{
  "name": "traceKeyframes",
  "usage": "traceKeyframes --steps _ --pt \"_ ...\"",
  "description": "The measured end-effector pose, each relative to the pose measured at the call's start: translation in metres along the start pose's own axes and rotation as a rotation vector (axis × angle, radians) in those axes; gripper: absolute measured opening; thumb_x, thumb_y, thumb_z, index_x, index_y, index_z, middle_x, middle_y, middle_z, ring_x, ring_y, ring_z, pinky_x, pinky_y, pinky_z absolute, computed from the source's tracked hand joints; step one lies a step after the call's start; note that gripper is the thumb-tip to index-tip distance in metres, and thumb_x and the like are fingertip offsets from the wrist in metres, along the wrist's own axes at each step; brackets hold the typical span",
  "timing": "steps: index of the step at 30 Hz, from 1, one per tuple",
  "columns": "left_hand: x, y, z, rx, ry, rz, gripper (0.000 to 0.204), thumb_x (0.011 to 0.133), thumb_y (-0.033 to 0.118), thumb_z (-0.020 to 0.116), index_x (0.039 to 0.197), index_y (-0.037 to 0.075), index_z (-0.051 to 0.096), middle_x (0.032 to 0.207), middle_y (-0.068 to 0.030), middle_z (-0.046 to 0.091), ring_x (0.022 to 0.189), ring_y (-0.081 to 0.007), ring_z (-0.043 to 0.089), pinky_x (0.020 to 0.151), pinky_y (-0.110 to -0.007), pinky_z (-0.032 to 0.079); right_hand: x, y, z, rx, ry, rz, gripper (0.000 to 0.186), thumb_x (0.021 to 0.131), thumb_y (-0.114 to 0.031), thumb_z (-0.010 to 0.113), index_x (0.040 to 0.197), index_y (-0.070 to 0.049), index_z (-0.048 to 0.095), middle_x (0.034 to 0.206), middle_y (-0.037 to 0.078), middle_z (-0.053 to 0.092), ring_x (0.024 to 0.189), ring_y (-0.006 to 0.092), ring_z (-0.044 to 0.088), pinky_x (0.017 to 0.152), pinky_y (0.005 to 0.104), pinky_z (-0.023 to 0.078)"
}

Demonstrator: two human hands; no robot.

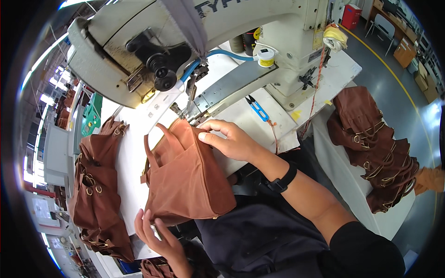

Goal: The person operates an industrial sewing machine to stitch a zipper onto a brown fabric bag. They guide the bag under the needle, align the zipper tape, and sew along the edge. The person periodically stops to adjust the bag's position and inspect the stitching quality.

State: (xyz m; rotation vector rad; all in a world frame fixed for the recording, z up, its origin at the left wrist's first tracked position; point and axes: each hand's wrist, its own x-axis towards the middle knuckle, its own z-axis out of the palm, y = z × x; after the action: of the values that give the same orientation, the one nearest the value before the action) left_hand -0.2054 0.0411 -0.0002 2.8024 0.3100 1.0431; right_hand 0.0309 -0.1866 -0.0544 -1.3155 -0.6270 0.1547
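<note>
A brown handbag (185, 180) with two short handles and piped edges lies tilted in front of the sewing machine (259, 28). Its upper edge reaches the needle and presser foot (183, 112). My right hand (229, 141) is closed on the bag's upper right edge, thumb on the near face, fingers over the far side. Down at the bag's lower left corner, my left hand (162, 238) has its fingers apart, the tips at or just touching the bottom edge. Something pale shows between those fingers; I cannot tell what it is.
Blue thread snips (258, 109) on a cord lie right of the needle. A row of brown bags (97, 185) lines the left table edge. More brown bags (371, 148) sit stacked on a white surface at right. A small white pot (265, 58) stands on the machine bed.
</note>
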Motion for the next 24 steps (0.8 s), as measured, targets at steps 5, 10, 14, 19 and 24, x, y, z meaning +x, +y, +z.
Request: traceKeyframes --steps 5,10,14,19,24 --pt "-0.017 0.078 0.014 -0.13 -0.098 0.214 0.067 0.099 0.047 0.063 0.14 -0.004 0.053 0.147 -0.0224 0.053 0.143 -0.0449 0.043 0.119 -0.059 0.029 0.003 0.009 -0.002 0.233 -0.001 0.115 0.025 0.101 -0.023 0.066 0.109 -0.001 0.072 0.096 0.0 0.068 0.09 0.0085 0.058 0.084 0.0273 0.048" --pt "0.006 0.079 0.008 -0.337 -0.257 0.227 0.06 0.1 0.049 0.057 0.126 -0.005 0.063 0.125 -0.0208 0.068 0.124 -0.0425 0.06 0.118 -0.058 0.032 0.009 -0.012 -0.006 0.313 -0.052 0.226 0.027 0.102 -0.024 0.067 0.112 0.001 0.074 0.093 -0.002 0.069 0.084 0.0063 0.057 0.075 0.0243 0.048" --pt "0.082 0.075 -0.001 -0.381 -0.428 0.223 0.043 0.094 0.024 0.07 0.126 -0.003 0.066 0.122 -0.0208 0.069 0.115 -0.0355 0.065 0.104 -0.045 0.047 0.006 -0.02 0.0 0.352 0.025 0.22 0.03 0.099 -0.021 0.07 0.118 0.002 0.075 0.104 0.003 0.074 0.093 0.0086 0.063 0.083 0.0257 0.051" --pt "0.18 0.076 0.049 -0.414 -0.651 0.323 0.053 0.094 0.02 0.072 0.138 -0.005 0.056 0.136 -0.0196 0.063 0.128 -0.0287 0.06 0.113 -0.039 0.041 0.003 -0.038 0.005 0.314 0.152 0.298 0.026 0.096 -0.015 0.07 0.115 0.002 0.076 0.099 0.004 0.074 0.088 0.0078 0.064 0.079 0.0246 0.051" --pt "0.222 0.057 0.103 -0.553 -1.016 0.306 0.037 0.095 0.028 0.076 0.118 0.002 0.066 0.11 -0.0044 0.067 0.107 -0.0141 0.059 0.1 -0.031 0.045 0.007 -0.045 0.006 0.373 0.131 0.359 0.028 0.096 -0.017 0.07 0.116 0.001 0.076 0.096 0.003 0.073 0.083 0.006 0.061 0.073 0.023 0.048"
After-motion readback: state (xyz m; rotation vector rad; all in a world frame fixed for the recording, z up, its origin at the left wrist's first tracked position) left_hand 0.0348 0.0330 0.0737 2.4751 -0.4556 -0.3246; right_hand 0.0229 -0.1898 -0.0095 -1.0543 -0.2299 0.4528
